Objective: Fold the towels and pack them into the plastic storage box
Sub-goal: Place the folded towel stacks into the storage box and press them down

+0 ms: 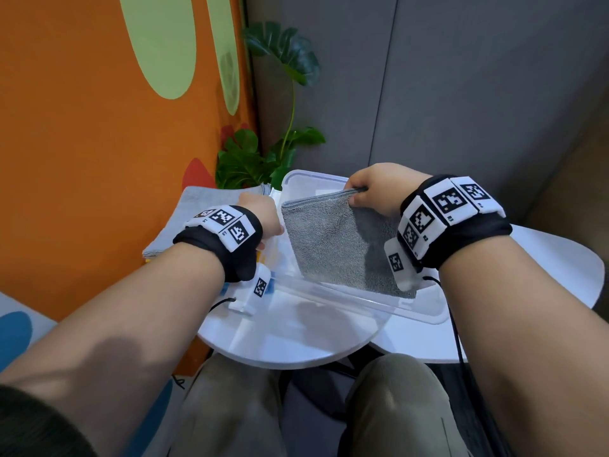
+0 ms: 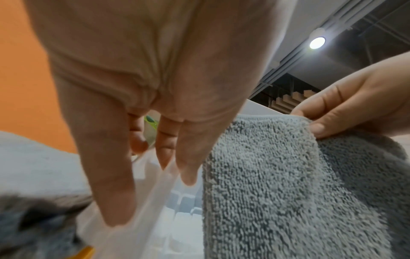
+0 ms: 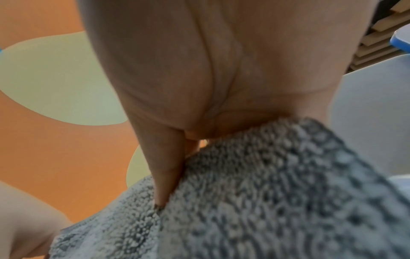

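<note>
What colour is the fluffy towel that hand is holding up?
Grey. The folded towel pinched by the right hand shows best in the head view.

**Cloth, clear plastic and a glossy white top**

The folded towel [image 1: 333, 239] is grey terry cloth, looped and rough, with a smooth stitched hem along its upper edge; the left wrist view shows the loops plainly. The storage box [image 1: 379, 303] is clear plastic, smooth and faintly glossy, its rim catching light. At the table's left edge lies a stack of towels [image 1: 184, 219], paler grey cloth, seemingly of flatter pile, though the view is soft there. The table [image 1: 296, 338] has a smooth, shiny white top. Both wristbands [image 1: 230, 255] are matt black fabric carrying hard white plastic tags.
</note>
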`<state>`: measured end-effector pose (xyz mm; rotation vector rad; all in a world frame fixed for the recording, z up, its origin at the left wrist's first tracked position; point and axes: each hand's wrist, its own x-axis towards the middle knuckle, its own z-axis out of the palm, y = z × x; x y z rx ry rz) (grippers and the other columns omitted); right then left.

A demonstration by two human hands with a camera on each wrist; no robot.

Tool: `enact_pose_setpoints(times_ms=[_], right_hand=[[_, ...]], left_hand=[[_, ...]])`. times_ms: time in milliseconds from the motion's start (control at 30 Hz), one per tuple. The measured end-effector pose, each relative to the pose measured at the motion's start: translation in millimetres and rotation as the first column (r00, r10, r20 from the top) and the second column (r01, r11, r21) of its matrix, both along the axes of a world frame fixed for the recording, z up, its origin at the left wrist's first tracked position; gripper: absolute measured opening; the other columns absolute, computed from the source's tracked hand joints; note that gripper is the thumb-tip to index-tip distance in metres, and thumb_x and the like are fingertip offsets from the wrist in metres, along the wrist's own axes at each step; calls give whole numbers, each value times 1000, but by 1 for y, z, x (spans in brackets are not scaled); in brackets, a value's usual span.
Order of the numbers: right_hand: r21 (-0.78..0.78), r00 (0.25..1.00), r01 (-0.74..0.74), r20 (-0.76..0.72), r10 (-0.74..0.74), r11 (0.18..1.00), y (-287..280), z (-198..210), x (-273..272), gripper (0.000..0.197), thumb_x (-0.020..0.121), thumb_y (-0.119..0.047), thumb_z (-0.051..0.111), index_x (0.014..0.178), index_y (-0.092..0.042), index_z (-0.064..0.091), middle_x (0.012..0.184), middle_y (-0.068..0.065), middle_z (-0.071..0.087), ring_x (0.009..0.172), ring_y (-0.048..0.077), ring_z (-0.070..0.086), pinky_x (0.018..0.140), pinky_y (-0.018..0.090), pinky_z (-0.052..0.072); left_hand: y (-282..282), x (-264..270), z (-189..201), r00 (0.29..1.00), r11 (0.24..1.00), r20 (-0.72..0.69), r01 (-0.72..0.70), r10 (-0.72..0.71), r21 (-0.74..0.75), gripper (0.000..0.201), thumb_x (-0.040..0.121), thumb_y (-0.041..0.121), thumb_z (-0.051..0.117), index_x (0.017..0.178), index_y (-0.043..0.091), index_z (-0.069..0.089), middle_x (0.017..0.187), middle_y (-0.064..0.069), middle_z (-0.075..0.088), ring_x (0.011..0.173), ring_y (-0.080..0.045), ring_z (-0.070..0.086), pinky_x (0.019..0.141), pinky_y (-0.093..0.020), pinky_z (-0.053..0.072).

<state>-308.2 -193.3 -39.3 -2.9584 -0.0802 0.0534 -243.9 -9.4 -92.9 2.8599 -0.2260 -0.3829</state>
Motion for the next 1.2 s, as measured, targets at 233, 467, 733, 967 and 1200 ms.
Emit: enact_pose_setpoints(times_ms=[233, 467, 733, 967, 1200], right_hand=[[56, 999, 31, -20, -30, 998, 2, -7, -6, 24, 95, -26, 54, 117, -19, 62, 114, 5, 62, 107, 21, 55, 80, 24, 37], [-147, 992, 59, -105, -75, 987, 10, -13, -8, 31, 98, -28, 49, 124, -14, 57, 122, 8, 58, 114, 26, 52, 83, 28, 39], [-339, 964, 210, -83, -252, 917, 17, -29, 14, 19, 87, -18, 54, 102, -19, 67, 92, 2, 63, 84, 26, 60, 73, 32, 50], [-335, 943, 329, 76, -323, 883, 18, -36, 17, 24, 88, -9, 49, 66, -18, 45, 66, 0, 46, 63, 21, 47, 65, 30, 38], [-378, 929, 364, 91, -358, 851, 22, -45, 19, 29, 83, -3, 50, 61, -20, 43, 61, -3, 45, 54, 14, 40, 66, 27, 34]], left_hand=[[4, -10, -14, 996, 998, 86, -32, 36, -45, 33, 93, 26, 59, 116, 4, 54, 124, -21, 44, 109, -35, 59, 85, -39, 55], [3, -15, -17, 996, 999, 86, -37, 39, -28, 36, 93, 27, 58, 122, 6, 51, 131, -22, 35, 92, -35, 59, 83, -36, 54], [6, -14, -18, 996, 1000, 90, -7, 9, -22, 34, 94, 26, 56, 121, 6, 51, 130, -21, 36, 109, -34, 55, 88, -41, 54], [7, -12, -16, 999, 1000, 53, 5, -4, -17, 28, 93, 22, 56, 118, 9, 50, 130, -20, 33, 89, -33, 60, 81, -36, 57], [7, -13, -12, 999, 999, 48, 27, -26, -18, 23, 93, 21, 55, 112, 9, 50, 125, -18, 40, 95, -32, 61, 83, -38, 57]])
